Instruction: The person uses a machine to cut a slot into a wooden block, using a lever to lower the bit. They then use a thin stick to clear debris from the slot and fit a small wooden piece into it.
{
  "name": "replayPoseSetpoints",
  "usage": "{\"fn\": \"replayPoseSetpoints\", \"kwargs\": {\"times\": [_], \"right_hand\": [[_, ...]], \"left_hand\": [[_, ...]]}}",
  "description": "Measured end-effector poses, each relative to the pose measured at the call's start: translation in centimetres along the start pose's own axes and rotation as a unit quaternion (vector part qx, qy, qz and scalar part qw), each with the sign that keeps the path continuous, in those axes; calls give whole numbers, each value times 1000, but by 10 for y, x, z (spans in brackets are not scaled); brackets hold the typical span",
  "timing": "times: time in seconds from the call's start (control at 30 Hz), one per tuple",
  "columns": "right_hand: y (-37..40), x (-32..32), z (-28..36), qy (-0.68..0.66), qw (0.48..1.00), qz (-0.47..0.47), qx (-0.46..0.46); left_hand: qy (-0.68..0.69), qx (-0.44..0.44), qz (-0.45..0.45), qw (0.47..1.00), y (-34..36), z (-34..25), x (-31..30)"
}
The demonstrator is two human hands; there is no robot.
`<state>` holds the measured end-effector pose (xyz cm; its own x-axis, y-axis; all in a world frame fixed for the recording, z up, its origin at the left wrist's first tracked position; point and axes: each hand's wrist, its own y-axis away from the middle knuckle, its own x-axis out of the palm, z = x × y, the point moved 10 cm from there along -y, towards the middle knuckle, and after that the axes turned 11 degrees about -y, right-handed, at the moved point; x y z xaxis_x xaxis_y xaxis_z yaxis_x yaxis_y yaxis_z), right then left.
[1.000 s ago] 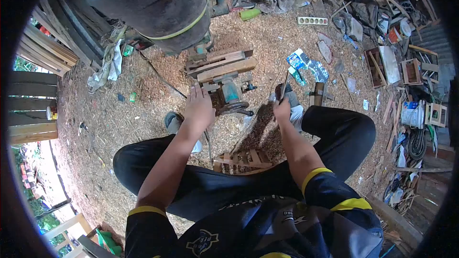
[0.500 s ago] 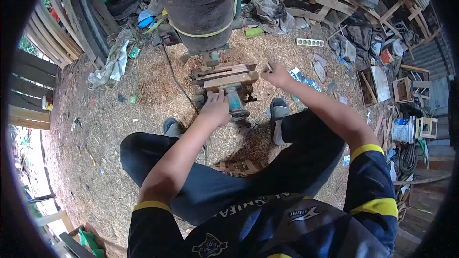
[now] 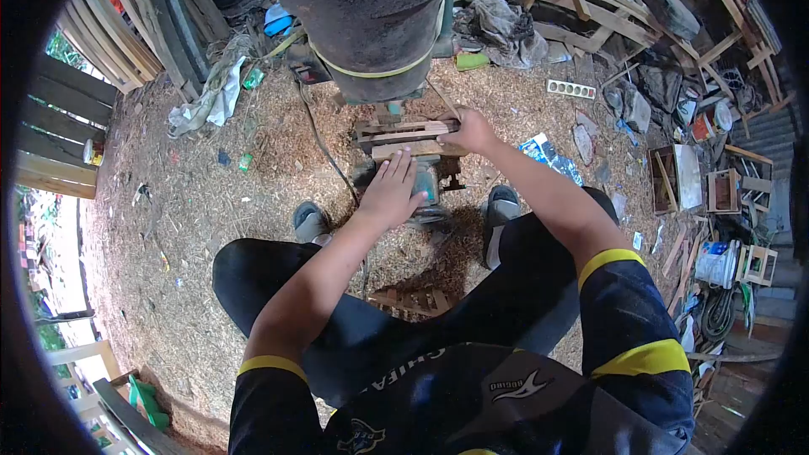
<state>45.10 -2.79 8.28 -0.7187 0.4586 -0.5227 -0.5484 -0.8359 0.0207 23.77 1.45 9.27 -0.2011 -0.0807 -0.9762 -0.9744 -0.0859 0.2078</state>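
A stack of wooden blocks [image 3: 403, 138] sits on a teal power tool [image 3: 426, 180], on the sawdust floor between my feet. My left hand [image 3: 390, 191] lies flat on the near side of the tool with its fingers spread and holds nothing. My right hand [image 3: 468, 131] is closed at the right end of the blocks, pinching a thin wooden strip [image 3: 444, 103] that slants up and away to the left. My shoes [image 3: 308, 221] stand on either side of the tool.
A big black tank [image 3: 362, 8] stands just behind the blocks, with a cable [image 3: 318, 139] running past on the left. Planks [image 3: 135, 25] lean at far left, small wooden boxes [image 3: 674, 173] and scrap lie at right, and a slatted frame [image 3: 411, 299] sits between my legs.
My right hand went from beside my right knee up to the right end of the blocks, carrying the thin strip. My left hand stayed at the tool. The view tilted forward.
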Motion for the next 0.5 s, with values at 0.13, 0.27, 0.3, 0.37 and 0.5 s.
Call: {"fn": "replayPoseSetpoints", "kwargs": {"times": [0.13,0.27,0.3,0.37,0.5], "right_hand": [[0,-11,-8,9,1000,11,13],[21,-52,-31,-4,999,-16,30],[28,-66,-38,-17,999,-23,30],[46,-95,-41,34,998,-43,20],[82,-152,-66,12,995,-85,43]], "left_hand": [[-12,-7,17,1000,-7,5,15],[-16,-12,35,999,-11,5,21],[-22,-9,35,999,-11,4,22],[-33,-4,36,999,-10,2,22],[-31,7,16,999,-7,0,21]]}}
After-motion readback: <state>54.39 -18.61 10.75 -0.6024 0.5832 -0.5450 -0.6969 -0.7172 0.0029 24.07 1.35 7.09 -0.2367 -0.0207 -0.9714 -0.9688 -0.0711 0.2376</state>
